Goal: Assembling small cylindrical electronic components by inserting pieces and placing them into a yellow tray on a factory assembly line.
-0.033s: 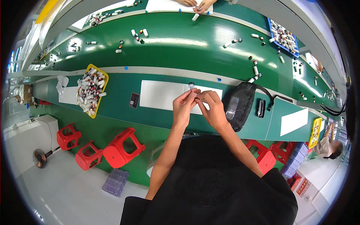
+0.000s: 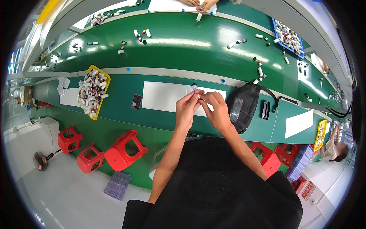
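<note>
Both of my hands meet above the white sheets on the green bench. My left hand (image 2: pixel 185 108) is closed with its fingertips round a small bottle-like piece (image 2: pixel 195 87) with a dark end and a pale, greyish body. Its lower part is hidden by the fingers. Close against it, my right hand (image 2: pixel 215 107) pinches at the lower end, where a small red and white bit (image 2: pixel 198 95) shows between the fingertips. What exactly the right fingers grip is too small to make out. Underneath lie white sheets (image 2: pixel 164 95).
To the left stands a yellow tray (image 2: pixel 106 93) heaped with small white bottles; a dark card-like item (image 2: pixel 136 102) lies nearer. A black mesh bag (image 2: pixel 244 107) and a black case (image 2: pixel 265 110) are at right. Beyond runs a green belt (image 2: pixel 171 49) with scattered bottles; another person's hands (image 2: pixel 206 5) work there.
The red and white bit between my fingertips shows more clearly now, with a very slight shift of the fingers. Both arms stay in place.
</note>
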Tool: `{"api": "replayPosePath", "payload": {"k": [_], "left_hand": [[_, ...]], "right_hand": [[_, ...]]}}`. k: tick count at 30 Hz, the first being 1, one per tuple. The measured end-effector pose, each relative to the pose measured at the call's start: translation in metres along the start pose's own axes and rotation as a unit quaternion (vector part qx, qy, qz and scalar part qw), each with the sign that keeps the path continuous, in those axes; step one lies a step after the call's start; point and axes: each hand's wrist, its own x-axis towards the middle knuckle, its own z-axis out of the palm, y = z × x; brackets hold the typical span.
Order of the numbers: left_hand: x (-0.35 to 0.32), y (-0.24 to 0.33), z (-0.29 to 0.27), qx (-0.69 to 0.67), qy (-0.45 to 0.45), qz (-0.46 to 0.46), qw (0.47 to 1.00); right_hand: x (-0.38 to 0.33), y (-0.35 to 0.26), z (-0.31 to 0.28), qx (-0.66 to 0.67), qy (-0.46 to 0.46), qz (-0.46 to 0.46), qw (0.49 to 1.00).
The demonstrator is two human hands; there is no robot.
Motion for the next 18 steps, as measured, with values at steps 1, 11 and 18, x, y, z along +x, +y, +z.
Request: {"api": "replayPosePath", "payload": {"k": [1,11,18], "left_hand": [[0.000,-0.001,0.000,-0.021,-0.009,0.004,1.000],[0.012,-0.019,-0.075,0.075,-0.026,0.024,0.997],[0.032,-0.044,-0.159,0.089,0.010,-0.028,0.996]], "right_hand": [[-0.001,0.000,0.001,0.000,0.000,0.000,1.000],[-0.013,0.038,0.011,0.083,-0.099,0.104,0.986],[-0.062,0.121,0.080,-0.252,-0.192,0.117,0.941]]}}
